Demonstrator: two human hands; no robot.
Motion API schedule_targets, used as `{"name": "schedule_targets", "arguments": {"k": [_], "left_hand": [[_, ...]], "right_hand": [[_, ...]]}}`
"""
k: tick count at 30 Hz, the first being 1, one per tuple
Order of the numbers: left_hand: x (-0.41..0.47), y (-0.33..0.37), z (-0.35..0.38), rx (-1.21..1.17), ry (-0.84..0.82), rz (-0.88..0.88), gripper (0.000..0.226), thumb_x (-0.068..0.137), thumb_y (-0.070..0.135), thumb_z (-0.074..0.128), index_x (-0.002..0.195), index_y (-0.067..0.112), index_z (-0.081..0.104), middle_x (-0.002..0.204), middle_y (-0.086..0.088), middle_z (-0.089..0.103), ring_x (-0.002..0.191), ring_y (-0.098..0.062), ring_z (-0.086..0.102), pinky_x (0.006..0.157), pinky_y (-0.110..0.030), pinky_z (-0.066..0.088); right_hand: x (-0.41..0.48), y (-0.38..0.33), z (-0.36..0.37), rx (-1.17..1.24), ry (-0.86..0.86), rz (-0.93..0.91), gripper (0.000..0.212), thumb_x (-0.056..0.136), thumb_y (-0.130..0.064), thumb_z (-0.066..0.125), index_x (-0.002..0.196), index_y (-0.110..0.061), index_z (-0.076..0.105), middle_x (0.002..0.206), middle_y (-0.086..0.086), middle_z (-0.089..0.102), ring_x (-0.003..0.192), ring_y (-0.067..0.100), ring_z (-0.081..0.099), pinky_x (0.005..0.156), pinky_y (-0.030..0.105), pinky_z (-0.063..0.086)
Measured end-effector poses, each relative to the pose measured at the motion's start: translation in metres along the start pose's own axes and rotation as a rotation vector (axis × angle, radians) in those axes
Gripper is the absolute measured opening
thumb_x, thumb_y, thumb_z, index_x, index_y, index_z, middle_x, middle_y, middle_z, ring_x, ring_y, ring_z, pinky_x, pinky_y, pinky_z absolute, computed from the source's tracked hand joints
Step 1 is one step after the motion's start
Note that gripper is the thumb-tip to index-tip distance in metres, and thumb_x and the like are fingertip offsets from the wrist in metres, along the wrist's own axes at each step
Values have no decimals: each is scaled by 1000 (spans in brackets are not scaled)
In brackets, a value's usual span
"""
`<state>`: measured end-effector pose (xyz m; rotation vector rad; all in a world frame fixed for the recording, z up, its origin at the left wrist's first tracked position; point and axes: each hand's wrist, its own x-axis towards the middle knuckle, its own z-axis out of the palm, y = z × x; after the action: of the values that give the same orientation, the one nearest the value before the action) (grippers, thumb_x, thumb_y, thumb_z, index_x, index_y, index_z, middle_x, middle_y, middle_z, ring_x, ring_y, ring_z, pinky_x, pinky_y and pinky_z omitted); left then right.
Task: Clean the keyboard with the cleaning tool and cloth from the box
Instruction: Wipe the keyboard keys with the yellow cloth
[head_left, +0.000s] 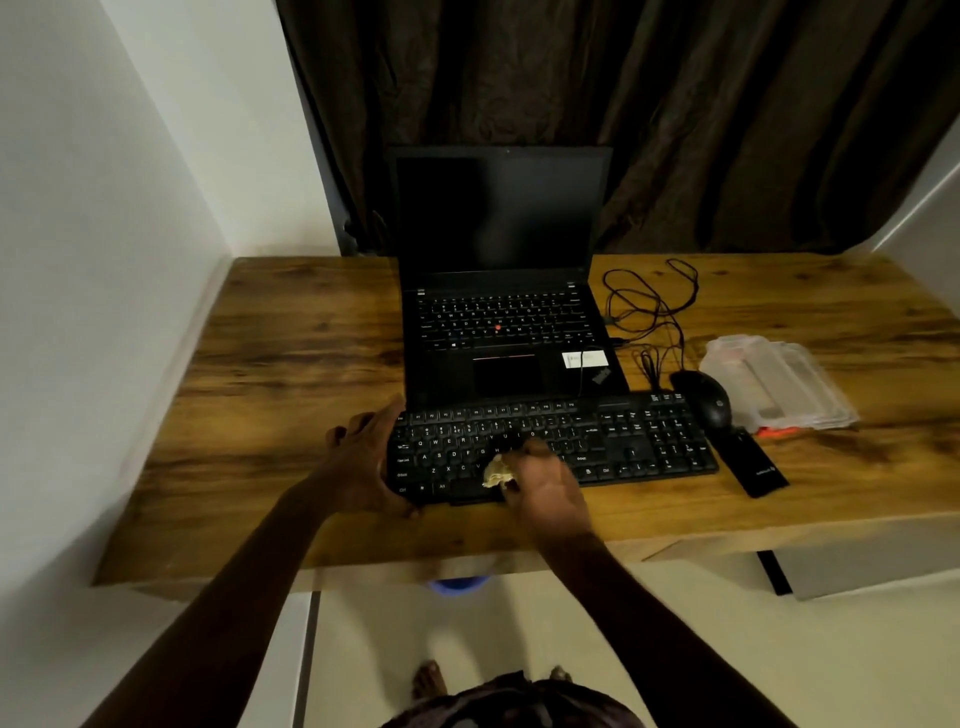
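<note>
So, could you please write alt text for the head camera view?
A person's right hand presses a crumpled yellowish cloth onto a black external keyboard while the left hand steadies its left end. Behind it on the wooden desk sits an open black laptop, with a black mouse and clear plastic box at right.

Black plastic external keyboard (597, 441) with white key legends. Crumpled pale yellow cloth (497, 472). Brown wood-grain table (291, 374) with darker streaks. Black open laptop (501, 291), red dot mid-keys, white sticker. Black oval mouse (709, 399). Clear plastic box (779, 384); orange item at its near edge. Dark brown curtain (675, 104).
</note>
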<state>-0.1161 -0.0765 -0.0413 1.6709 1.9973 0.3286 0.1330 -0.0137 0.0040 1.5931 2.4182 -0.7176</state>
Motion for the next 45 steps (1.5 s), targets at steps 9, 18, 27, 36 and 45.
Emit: {"name": "schedule_targets", "arguments": {"k": [9,18,27,36,45], "left_hand": [[0,6,-2,106,-56,14,154,43,71,86,158,26,-7,165,2,7,147,-21,6,116,-47,8],[11,45,17,181,5,81,163,28,102,54,158,25,-7,166,7,-12,150,-13,-19,117,-55,-10],[43,112,51,220,-21,163,144,55,90,63,158,18,-7,167,2,-7,151,-13,-18,117,-54,-19],[62,147,65,267,-77,146,141,59,82,68,158,20,-10,166,3,-9,151,-18,-13,117,-61,-10],[80,179,76,311,-88,148,140,60,84,66,158,19,-10,166,2,-8,152,-21,-8,118,-60,-10]], "right_hand": [[1,14,-2,9,29,3,43,97,-12,57,137,-27,48,144,3,39,122,21,51,101,30,46],[-5,58,-20,-18,163,82,46,93,-16,64,136,-25,51,144,5,38,126,22,47,108,35,43],[-2,69,-21,9,113,49,46,93,-12,61,136,-28,52,145,4,35,133,26,41,110,39,41],[2,79,-15,-70,62,-39,48,92,-21,66,136,-28,51,148,4,31,137,27,34,112,41,39],[-9,128,-28,61,194,-9,44,94,-11,58,135,-26,54,140,5,37,129,29,45,105,35,45]]}}
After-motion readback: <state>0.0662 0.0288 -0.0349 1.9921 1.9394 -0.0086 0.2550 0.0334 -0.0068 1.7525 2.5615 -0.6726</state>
